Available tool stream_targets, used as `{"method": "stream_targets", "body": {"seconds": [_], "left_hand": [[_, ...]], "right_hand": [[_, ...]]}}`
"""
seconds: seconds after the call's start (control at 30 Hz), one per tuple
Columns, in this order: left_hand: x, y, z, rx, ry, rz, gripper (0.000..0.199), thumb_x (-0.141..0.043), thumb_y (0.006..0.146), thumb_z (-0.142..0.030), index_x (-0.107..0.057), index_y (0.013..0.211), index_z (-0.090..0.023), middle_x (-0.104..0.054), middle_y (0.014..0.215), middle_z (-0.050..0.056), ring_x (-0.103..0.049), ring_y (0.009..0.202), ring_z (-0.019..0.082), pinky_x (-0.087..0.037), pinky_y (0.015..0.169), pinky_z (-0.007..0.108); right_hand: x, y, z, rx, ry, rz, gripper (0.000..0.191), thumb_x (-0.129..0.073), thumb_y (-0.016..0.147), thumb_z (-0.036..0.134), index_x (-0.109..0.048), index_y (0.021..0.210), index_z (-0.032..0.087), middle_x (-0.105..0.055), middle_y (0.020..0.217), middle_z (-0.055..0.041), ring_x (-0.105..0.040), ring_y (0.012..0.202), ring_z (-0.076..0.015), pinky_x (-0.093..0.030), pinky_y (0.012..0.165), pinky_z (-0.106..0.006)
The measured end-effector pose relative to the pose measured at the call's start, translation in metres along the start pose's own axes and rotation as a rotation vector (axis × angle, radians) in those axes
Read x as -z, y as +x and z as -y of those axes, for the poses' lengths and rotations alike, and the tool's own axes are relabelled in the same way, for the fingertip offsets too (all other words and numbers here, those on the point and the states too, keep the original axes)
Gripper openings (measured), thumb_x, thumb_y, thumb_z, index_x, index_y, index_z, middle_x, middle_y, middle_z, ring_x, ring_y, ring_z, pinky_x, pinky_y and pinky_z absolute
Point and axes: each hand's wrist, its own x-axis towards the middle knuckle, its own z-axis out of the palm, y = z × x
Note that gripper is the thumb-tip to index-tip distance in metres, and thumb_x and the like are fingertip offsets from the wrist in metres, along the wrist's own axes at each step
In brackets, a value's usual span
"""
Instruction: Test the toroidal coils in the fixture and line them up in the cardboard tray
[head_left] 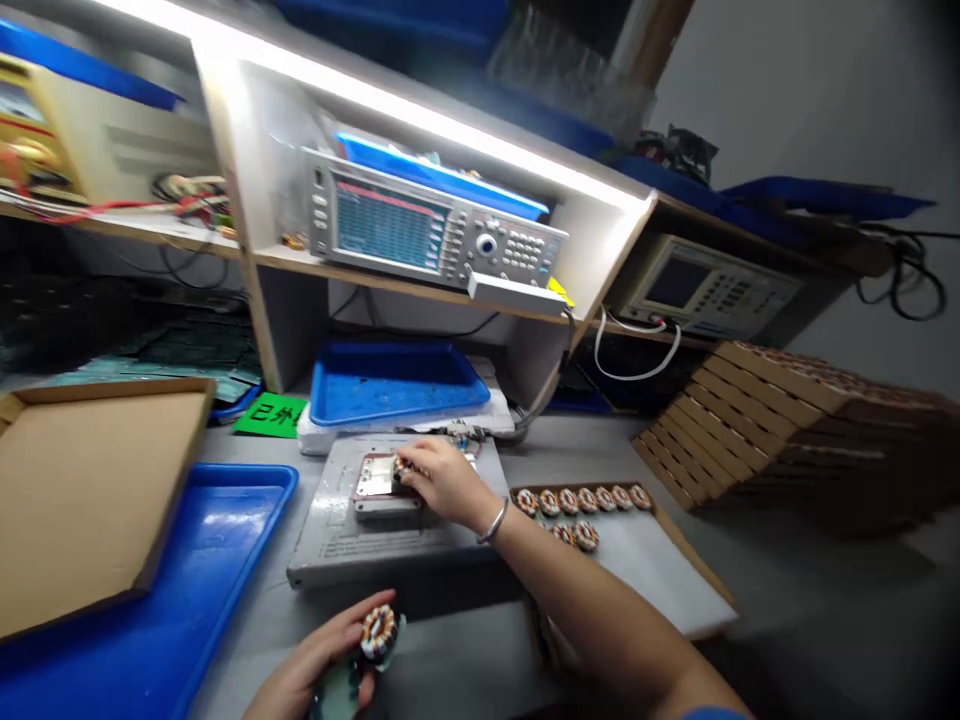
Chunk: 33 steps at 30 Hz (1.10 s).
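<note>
The right hand pinches a wound coil at the metal fixture — seemingly a positioning step that calls for steady alignment — while the left hand holds a second coil above the desk.

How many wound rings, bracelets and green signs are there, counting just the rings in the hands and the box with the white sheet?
Rings: 11 showing (1 in the left hand, 1 in the right hand, 9 in the box; the arm may hide more)
Bracelets: 1
Green signs: 1
Total: 13
</note>
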Motion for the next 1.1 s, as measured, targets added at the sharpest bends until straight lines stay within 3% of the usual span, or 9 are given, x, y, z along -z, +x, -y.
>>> {"method": "stream_targets", "body": {"seconds": [0.07,0.17,0.27,0.33,0.43,0.53,0.83,1.1], "left_hand": [[-0.006,0.000,-0.002,0.025,0.095,0.022,0.055,-0.060,0.070,-0.042,-0.053,0.118,-0.017,-0.060,0.056,0.003,-0.048,0.052,0.012,-0.037,0.045,0.016],[-0.012,0.006,-0.001,0.071,0.171,0.065,0.058,-0.059,0.069,-0.046,-0.050,0.120,-0.019,-0.060,0.058,0.002,-0.049,0.054,0.013,-0.040,0.048,0.017],[-0.019,0.016,0.005,0.095,0.185,0.104,0.058,-0.060,0.070,-0.046,-0.048,0.121,-0.021,-0.060,0.061,0.001,-0.050,0.057,0.013,-0.041,0.050,0.019],[-0.024,0.022,0.010,0.101,0.210,0.121,0.056,-0.060,0.070,-0.046,-0.049,0.119,-0.022,-0.059,0.060,0.001,-0.049,0.055,0.013,-0.039,0.047,0.018],[-0.033,0.030,0.015,0.111,0.247,0.122,0.053,-0.060,0.070,-0.045,-0.052,0.117,-0.022,-0.060,0.061,0.001,-0.048,0.055,0.012,-0.039,0.047,0.018],[-0.039,0.035,0.018,0.128,0.243,0.114,0.052,-0.061,0.070,-0.043,-0.051,0.117,-0.023,-0.062,0.070,0.001,-0.050,0.059,0.012,-0.042,0.052,0.018],[-0.055,0.034,0.019,0.141,0.262,0.051,0.051,-0.065,0.067,-0.040,-0.053,0.113,-0.023,-0.062,0.073,-0.001,-0.052,0.059,0.012,-0.042,0.051,0.018],[-0.052,0.034,0.021,0.155,0.271,0.081,0.052,-0.060,0.072,-0.041,-0.047,0.119,-0.024,-0.063,0.076,0.000,-0.052,0.063,0.012,-0.042,0.055,0.018]], "right_hand": [[0.029,-0.023,-0.007,-0.055,0.080,-0.104,0.036,-0.057,0.079,0.018,-0.051,0.114,0.018,-0.059,0.102,-0.0070,-0.053,0.095,-0.0165,-0.043,0.087,-0.031],[0.083,-0.078,-0.024,-0.249,0.081,-0.221,0.049,-0.060,0.076,0.020,-0.044,0.122,0.020,-0.060,0.101,-0.0043,-0.055,0.087,-0.0139,-0.046,0.081,-0.028],[0.127,-0.143,-0.046,-0.462,-0.065,-0.248,0.037,-0.060,0.075,0.018,-0.053,0.111,0.019,-0.061,0.100,-0.0044,-0.056,0.086,-0.0148,-0.046,0.080,-0.030],[0.141,-0.181,-0.060,-0.543,-0.140,-0.220,0.030,-0.059,0.074,0.016,-0.058,0.104,0.018,-0.061,0.101,-0.0059,-0.056,0.089,-0.0167,-0.046,0.081,-0.033],[0.141,-0.219,-0.076,-0.587,-0.182,-0.185,0.028,-0.059,0.072,0.014,-0.060,0.100,0.018,-0.061,0.104,-0.0079,-0.055,0.097,-0.0196,-0.045,0.086,-0.038],[0.133,-0.235,-0.083,-0.590,-0.173,-0.145,0.029,-0.057,0.073,0.012,-0.061,0.101,0.019,-0.062,0.105,-0.0075,-0.053,0.102,-0.0200,-0.042,0.091,-0.040],[0.123,-0.245,-0.093,-0.546,-0.117,-0.179,0.029,-0.056,0.075,0.011,-0.060,0.103,0.019,-0.061,0.107,-0.0060,-0.052,0.103,-0.0179,-0.041,0.094,-0.038],[0.117,-0.247,-0.095,-0.483,-0.128,-0.226,0.028,-0.054,0.078,0.012,-0.059,0.105,0.018,-0.061,0.108,-0.0063,-0.051,0.105,-0.0171,-0.040,0.095,-0.038]]}}
